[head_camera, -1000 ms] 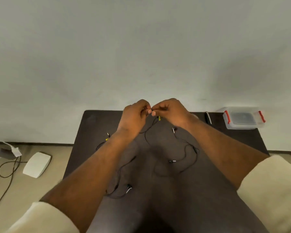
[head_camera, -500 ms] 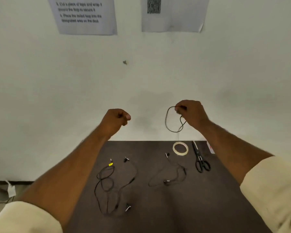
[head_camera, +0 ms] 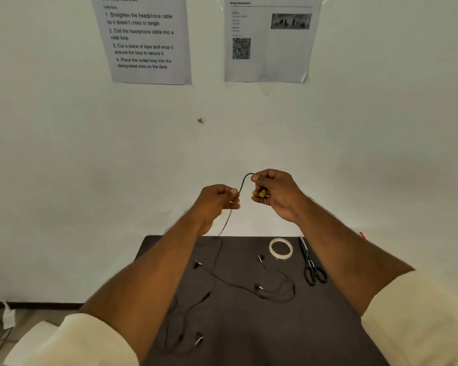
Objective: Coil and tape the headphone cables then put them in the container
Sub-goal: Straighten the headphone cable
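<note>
Far lower left of the frame there is only a bit of floor clutter, ignoring it. Moving in, my left hand (head_camera: 217,200) sits left of centre, raised above the table's far edge, fingers curled, pinching the black headphone cable (head_camera: 242,184) where it passes the thumb. From there the cable arcs up and right in a short hump to my right hand (head_camera: 275,194), just right of centre, which grips the plug end with its yellow tag (head_camera: 262,193) tucked in the fingers. Below the left hand the cable hangs blurred down to the dark table (head_camera: 249,326) in the lower centre, trailing across it to earbuds. A second cable (head_camera: 280,291) lies loose there too, its strands seemingly crossing the first. Right of that, tape roll (head_camera: 280,248), then scissors (head_camera: 312,268) at the table's right edge. Container isn't in view. I judge coiling has barely started. Risks: the trailing length could snag the second cable and drag it up, because they overlap; loops could spring open if either pinch slackens, since thin cable is springy; the swinging earbuds could knock the tape roll.
</note>
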The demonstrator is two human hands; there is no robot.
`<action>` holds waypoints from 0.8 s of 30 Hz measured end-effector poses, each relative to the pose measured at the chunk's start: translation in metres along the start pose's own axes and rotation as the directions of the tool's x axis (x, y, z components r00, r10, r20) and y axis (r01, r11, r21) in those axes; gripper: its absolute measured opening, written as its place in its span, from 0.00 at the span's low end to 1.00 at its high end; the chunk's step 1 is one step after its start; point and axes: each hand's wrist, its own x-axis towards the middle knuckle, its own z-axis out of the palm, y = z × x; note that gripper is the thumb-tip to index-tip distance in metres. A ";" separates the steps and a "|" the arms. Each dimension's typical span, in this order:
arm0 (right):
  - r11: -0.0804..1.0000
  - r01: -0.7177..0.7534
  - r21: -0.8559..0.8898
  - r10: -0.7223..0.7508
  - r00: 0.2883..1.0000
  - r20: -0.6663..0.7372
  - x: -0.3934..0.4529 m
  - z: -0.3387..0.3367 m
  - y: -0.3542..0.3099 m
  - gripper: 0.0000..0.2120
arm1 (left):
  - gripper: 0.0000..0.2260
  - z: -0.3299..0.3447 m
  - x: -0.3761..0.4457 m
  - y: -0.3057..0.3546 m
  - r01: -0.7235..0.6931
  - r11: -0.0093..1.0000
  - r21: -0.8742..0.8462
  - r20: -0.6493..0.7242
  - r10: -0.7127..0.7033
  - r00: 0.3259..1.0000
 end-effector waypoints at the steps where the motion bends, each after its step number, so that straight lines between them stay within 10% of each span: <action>1: 0.998 0.025 -0.064 -0.025 1.000 -0.012 0.002 -0.001 -0.001 0.02 | 0.03 -0.001 0.003 -0.002 -0.065 0.997 0.043 -0.071 0.068 0.995; 6: 0.826 0.235 -0.512 -0.208 0.972 0.110 0.008 0.008 -0.008 0.04 | 0.12 -0.001 0.020 -0.003 -0.213 0.842 0.496 -0.107 0.303 0.947; 14: 0.129 0.486 -0.865 -0.355 0.837 0.417 0.031 -0.061 -0.041 0.05 | 0.09 -0.041 0.016 0.017 -0.097 0.963 0.250 0.355 0.002 0.935; 24: 0.395 0.209 -0.895 -0.425 0.905 0.024 0.035 -0.140 -0.048 0.06 | 0.09 -0.121 0.049 0.048 -0.085 0.915 0.395 0.046 0.073 0.996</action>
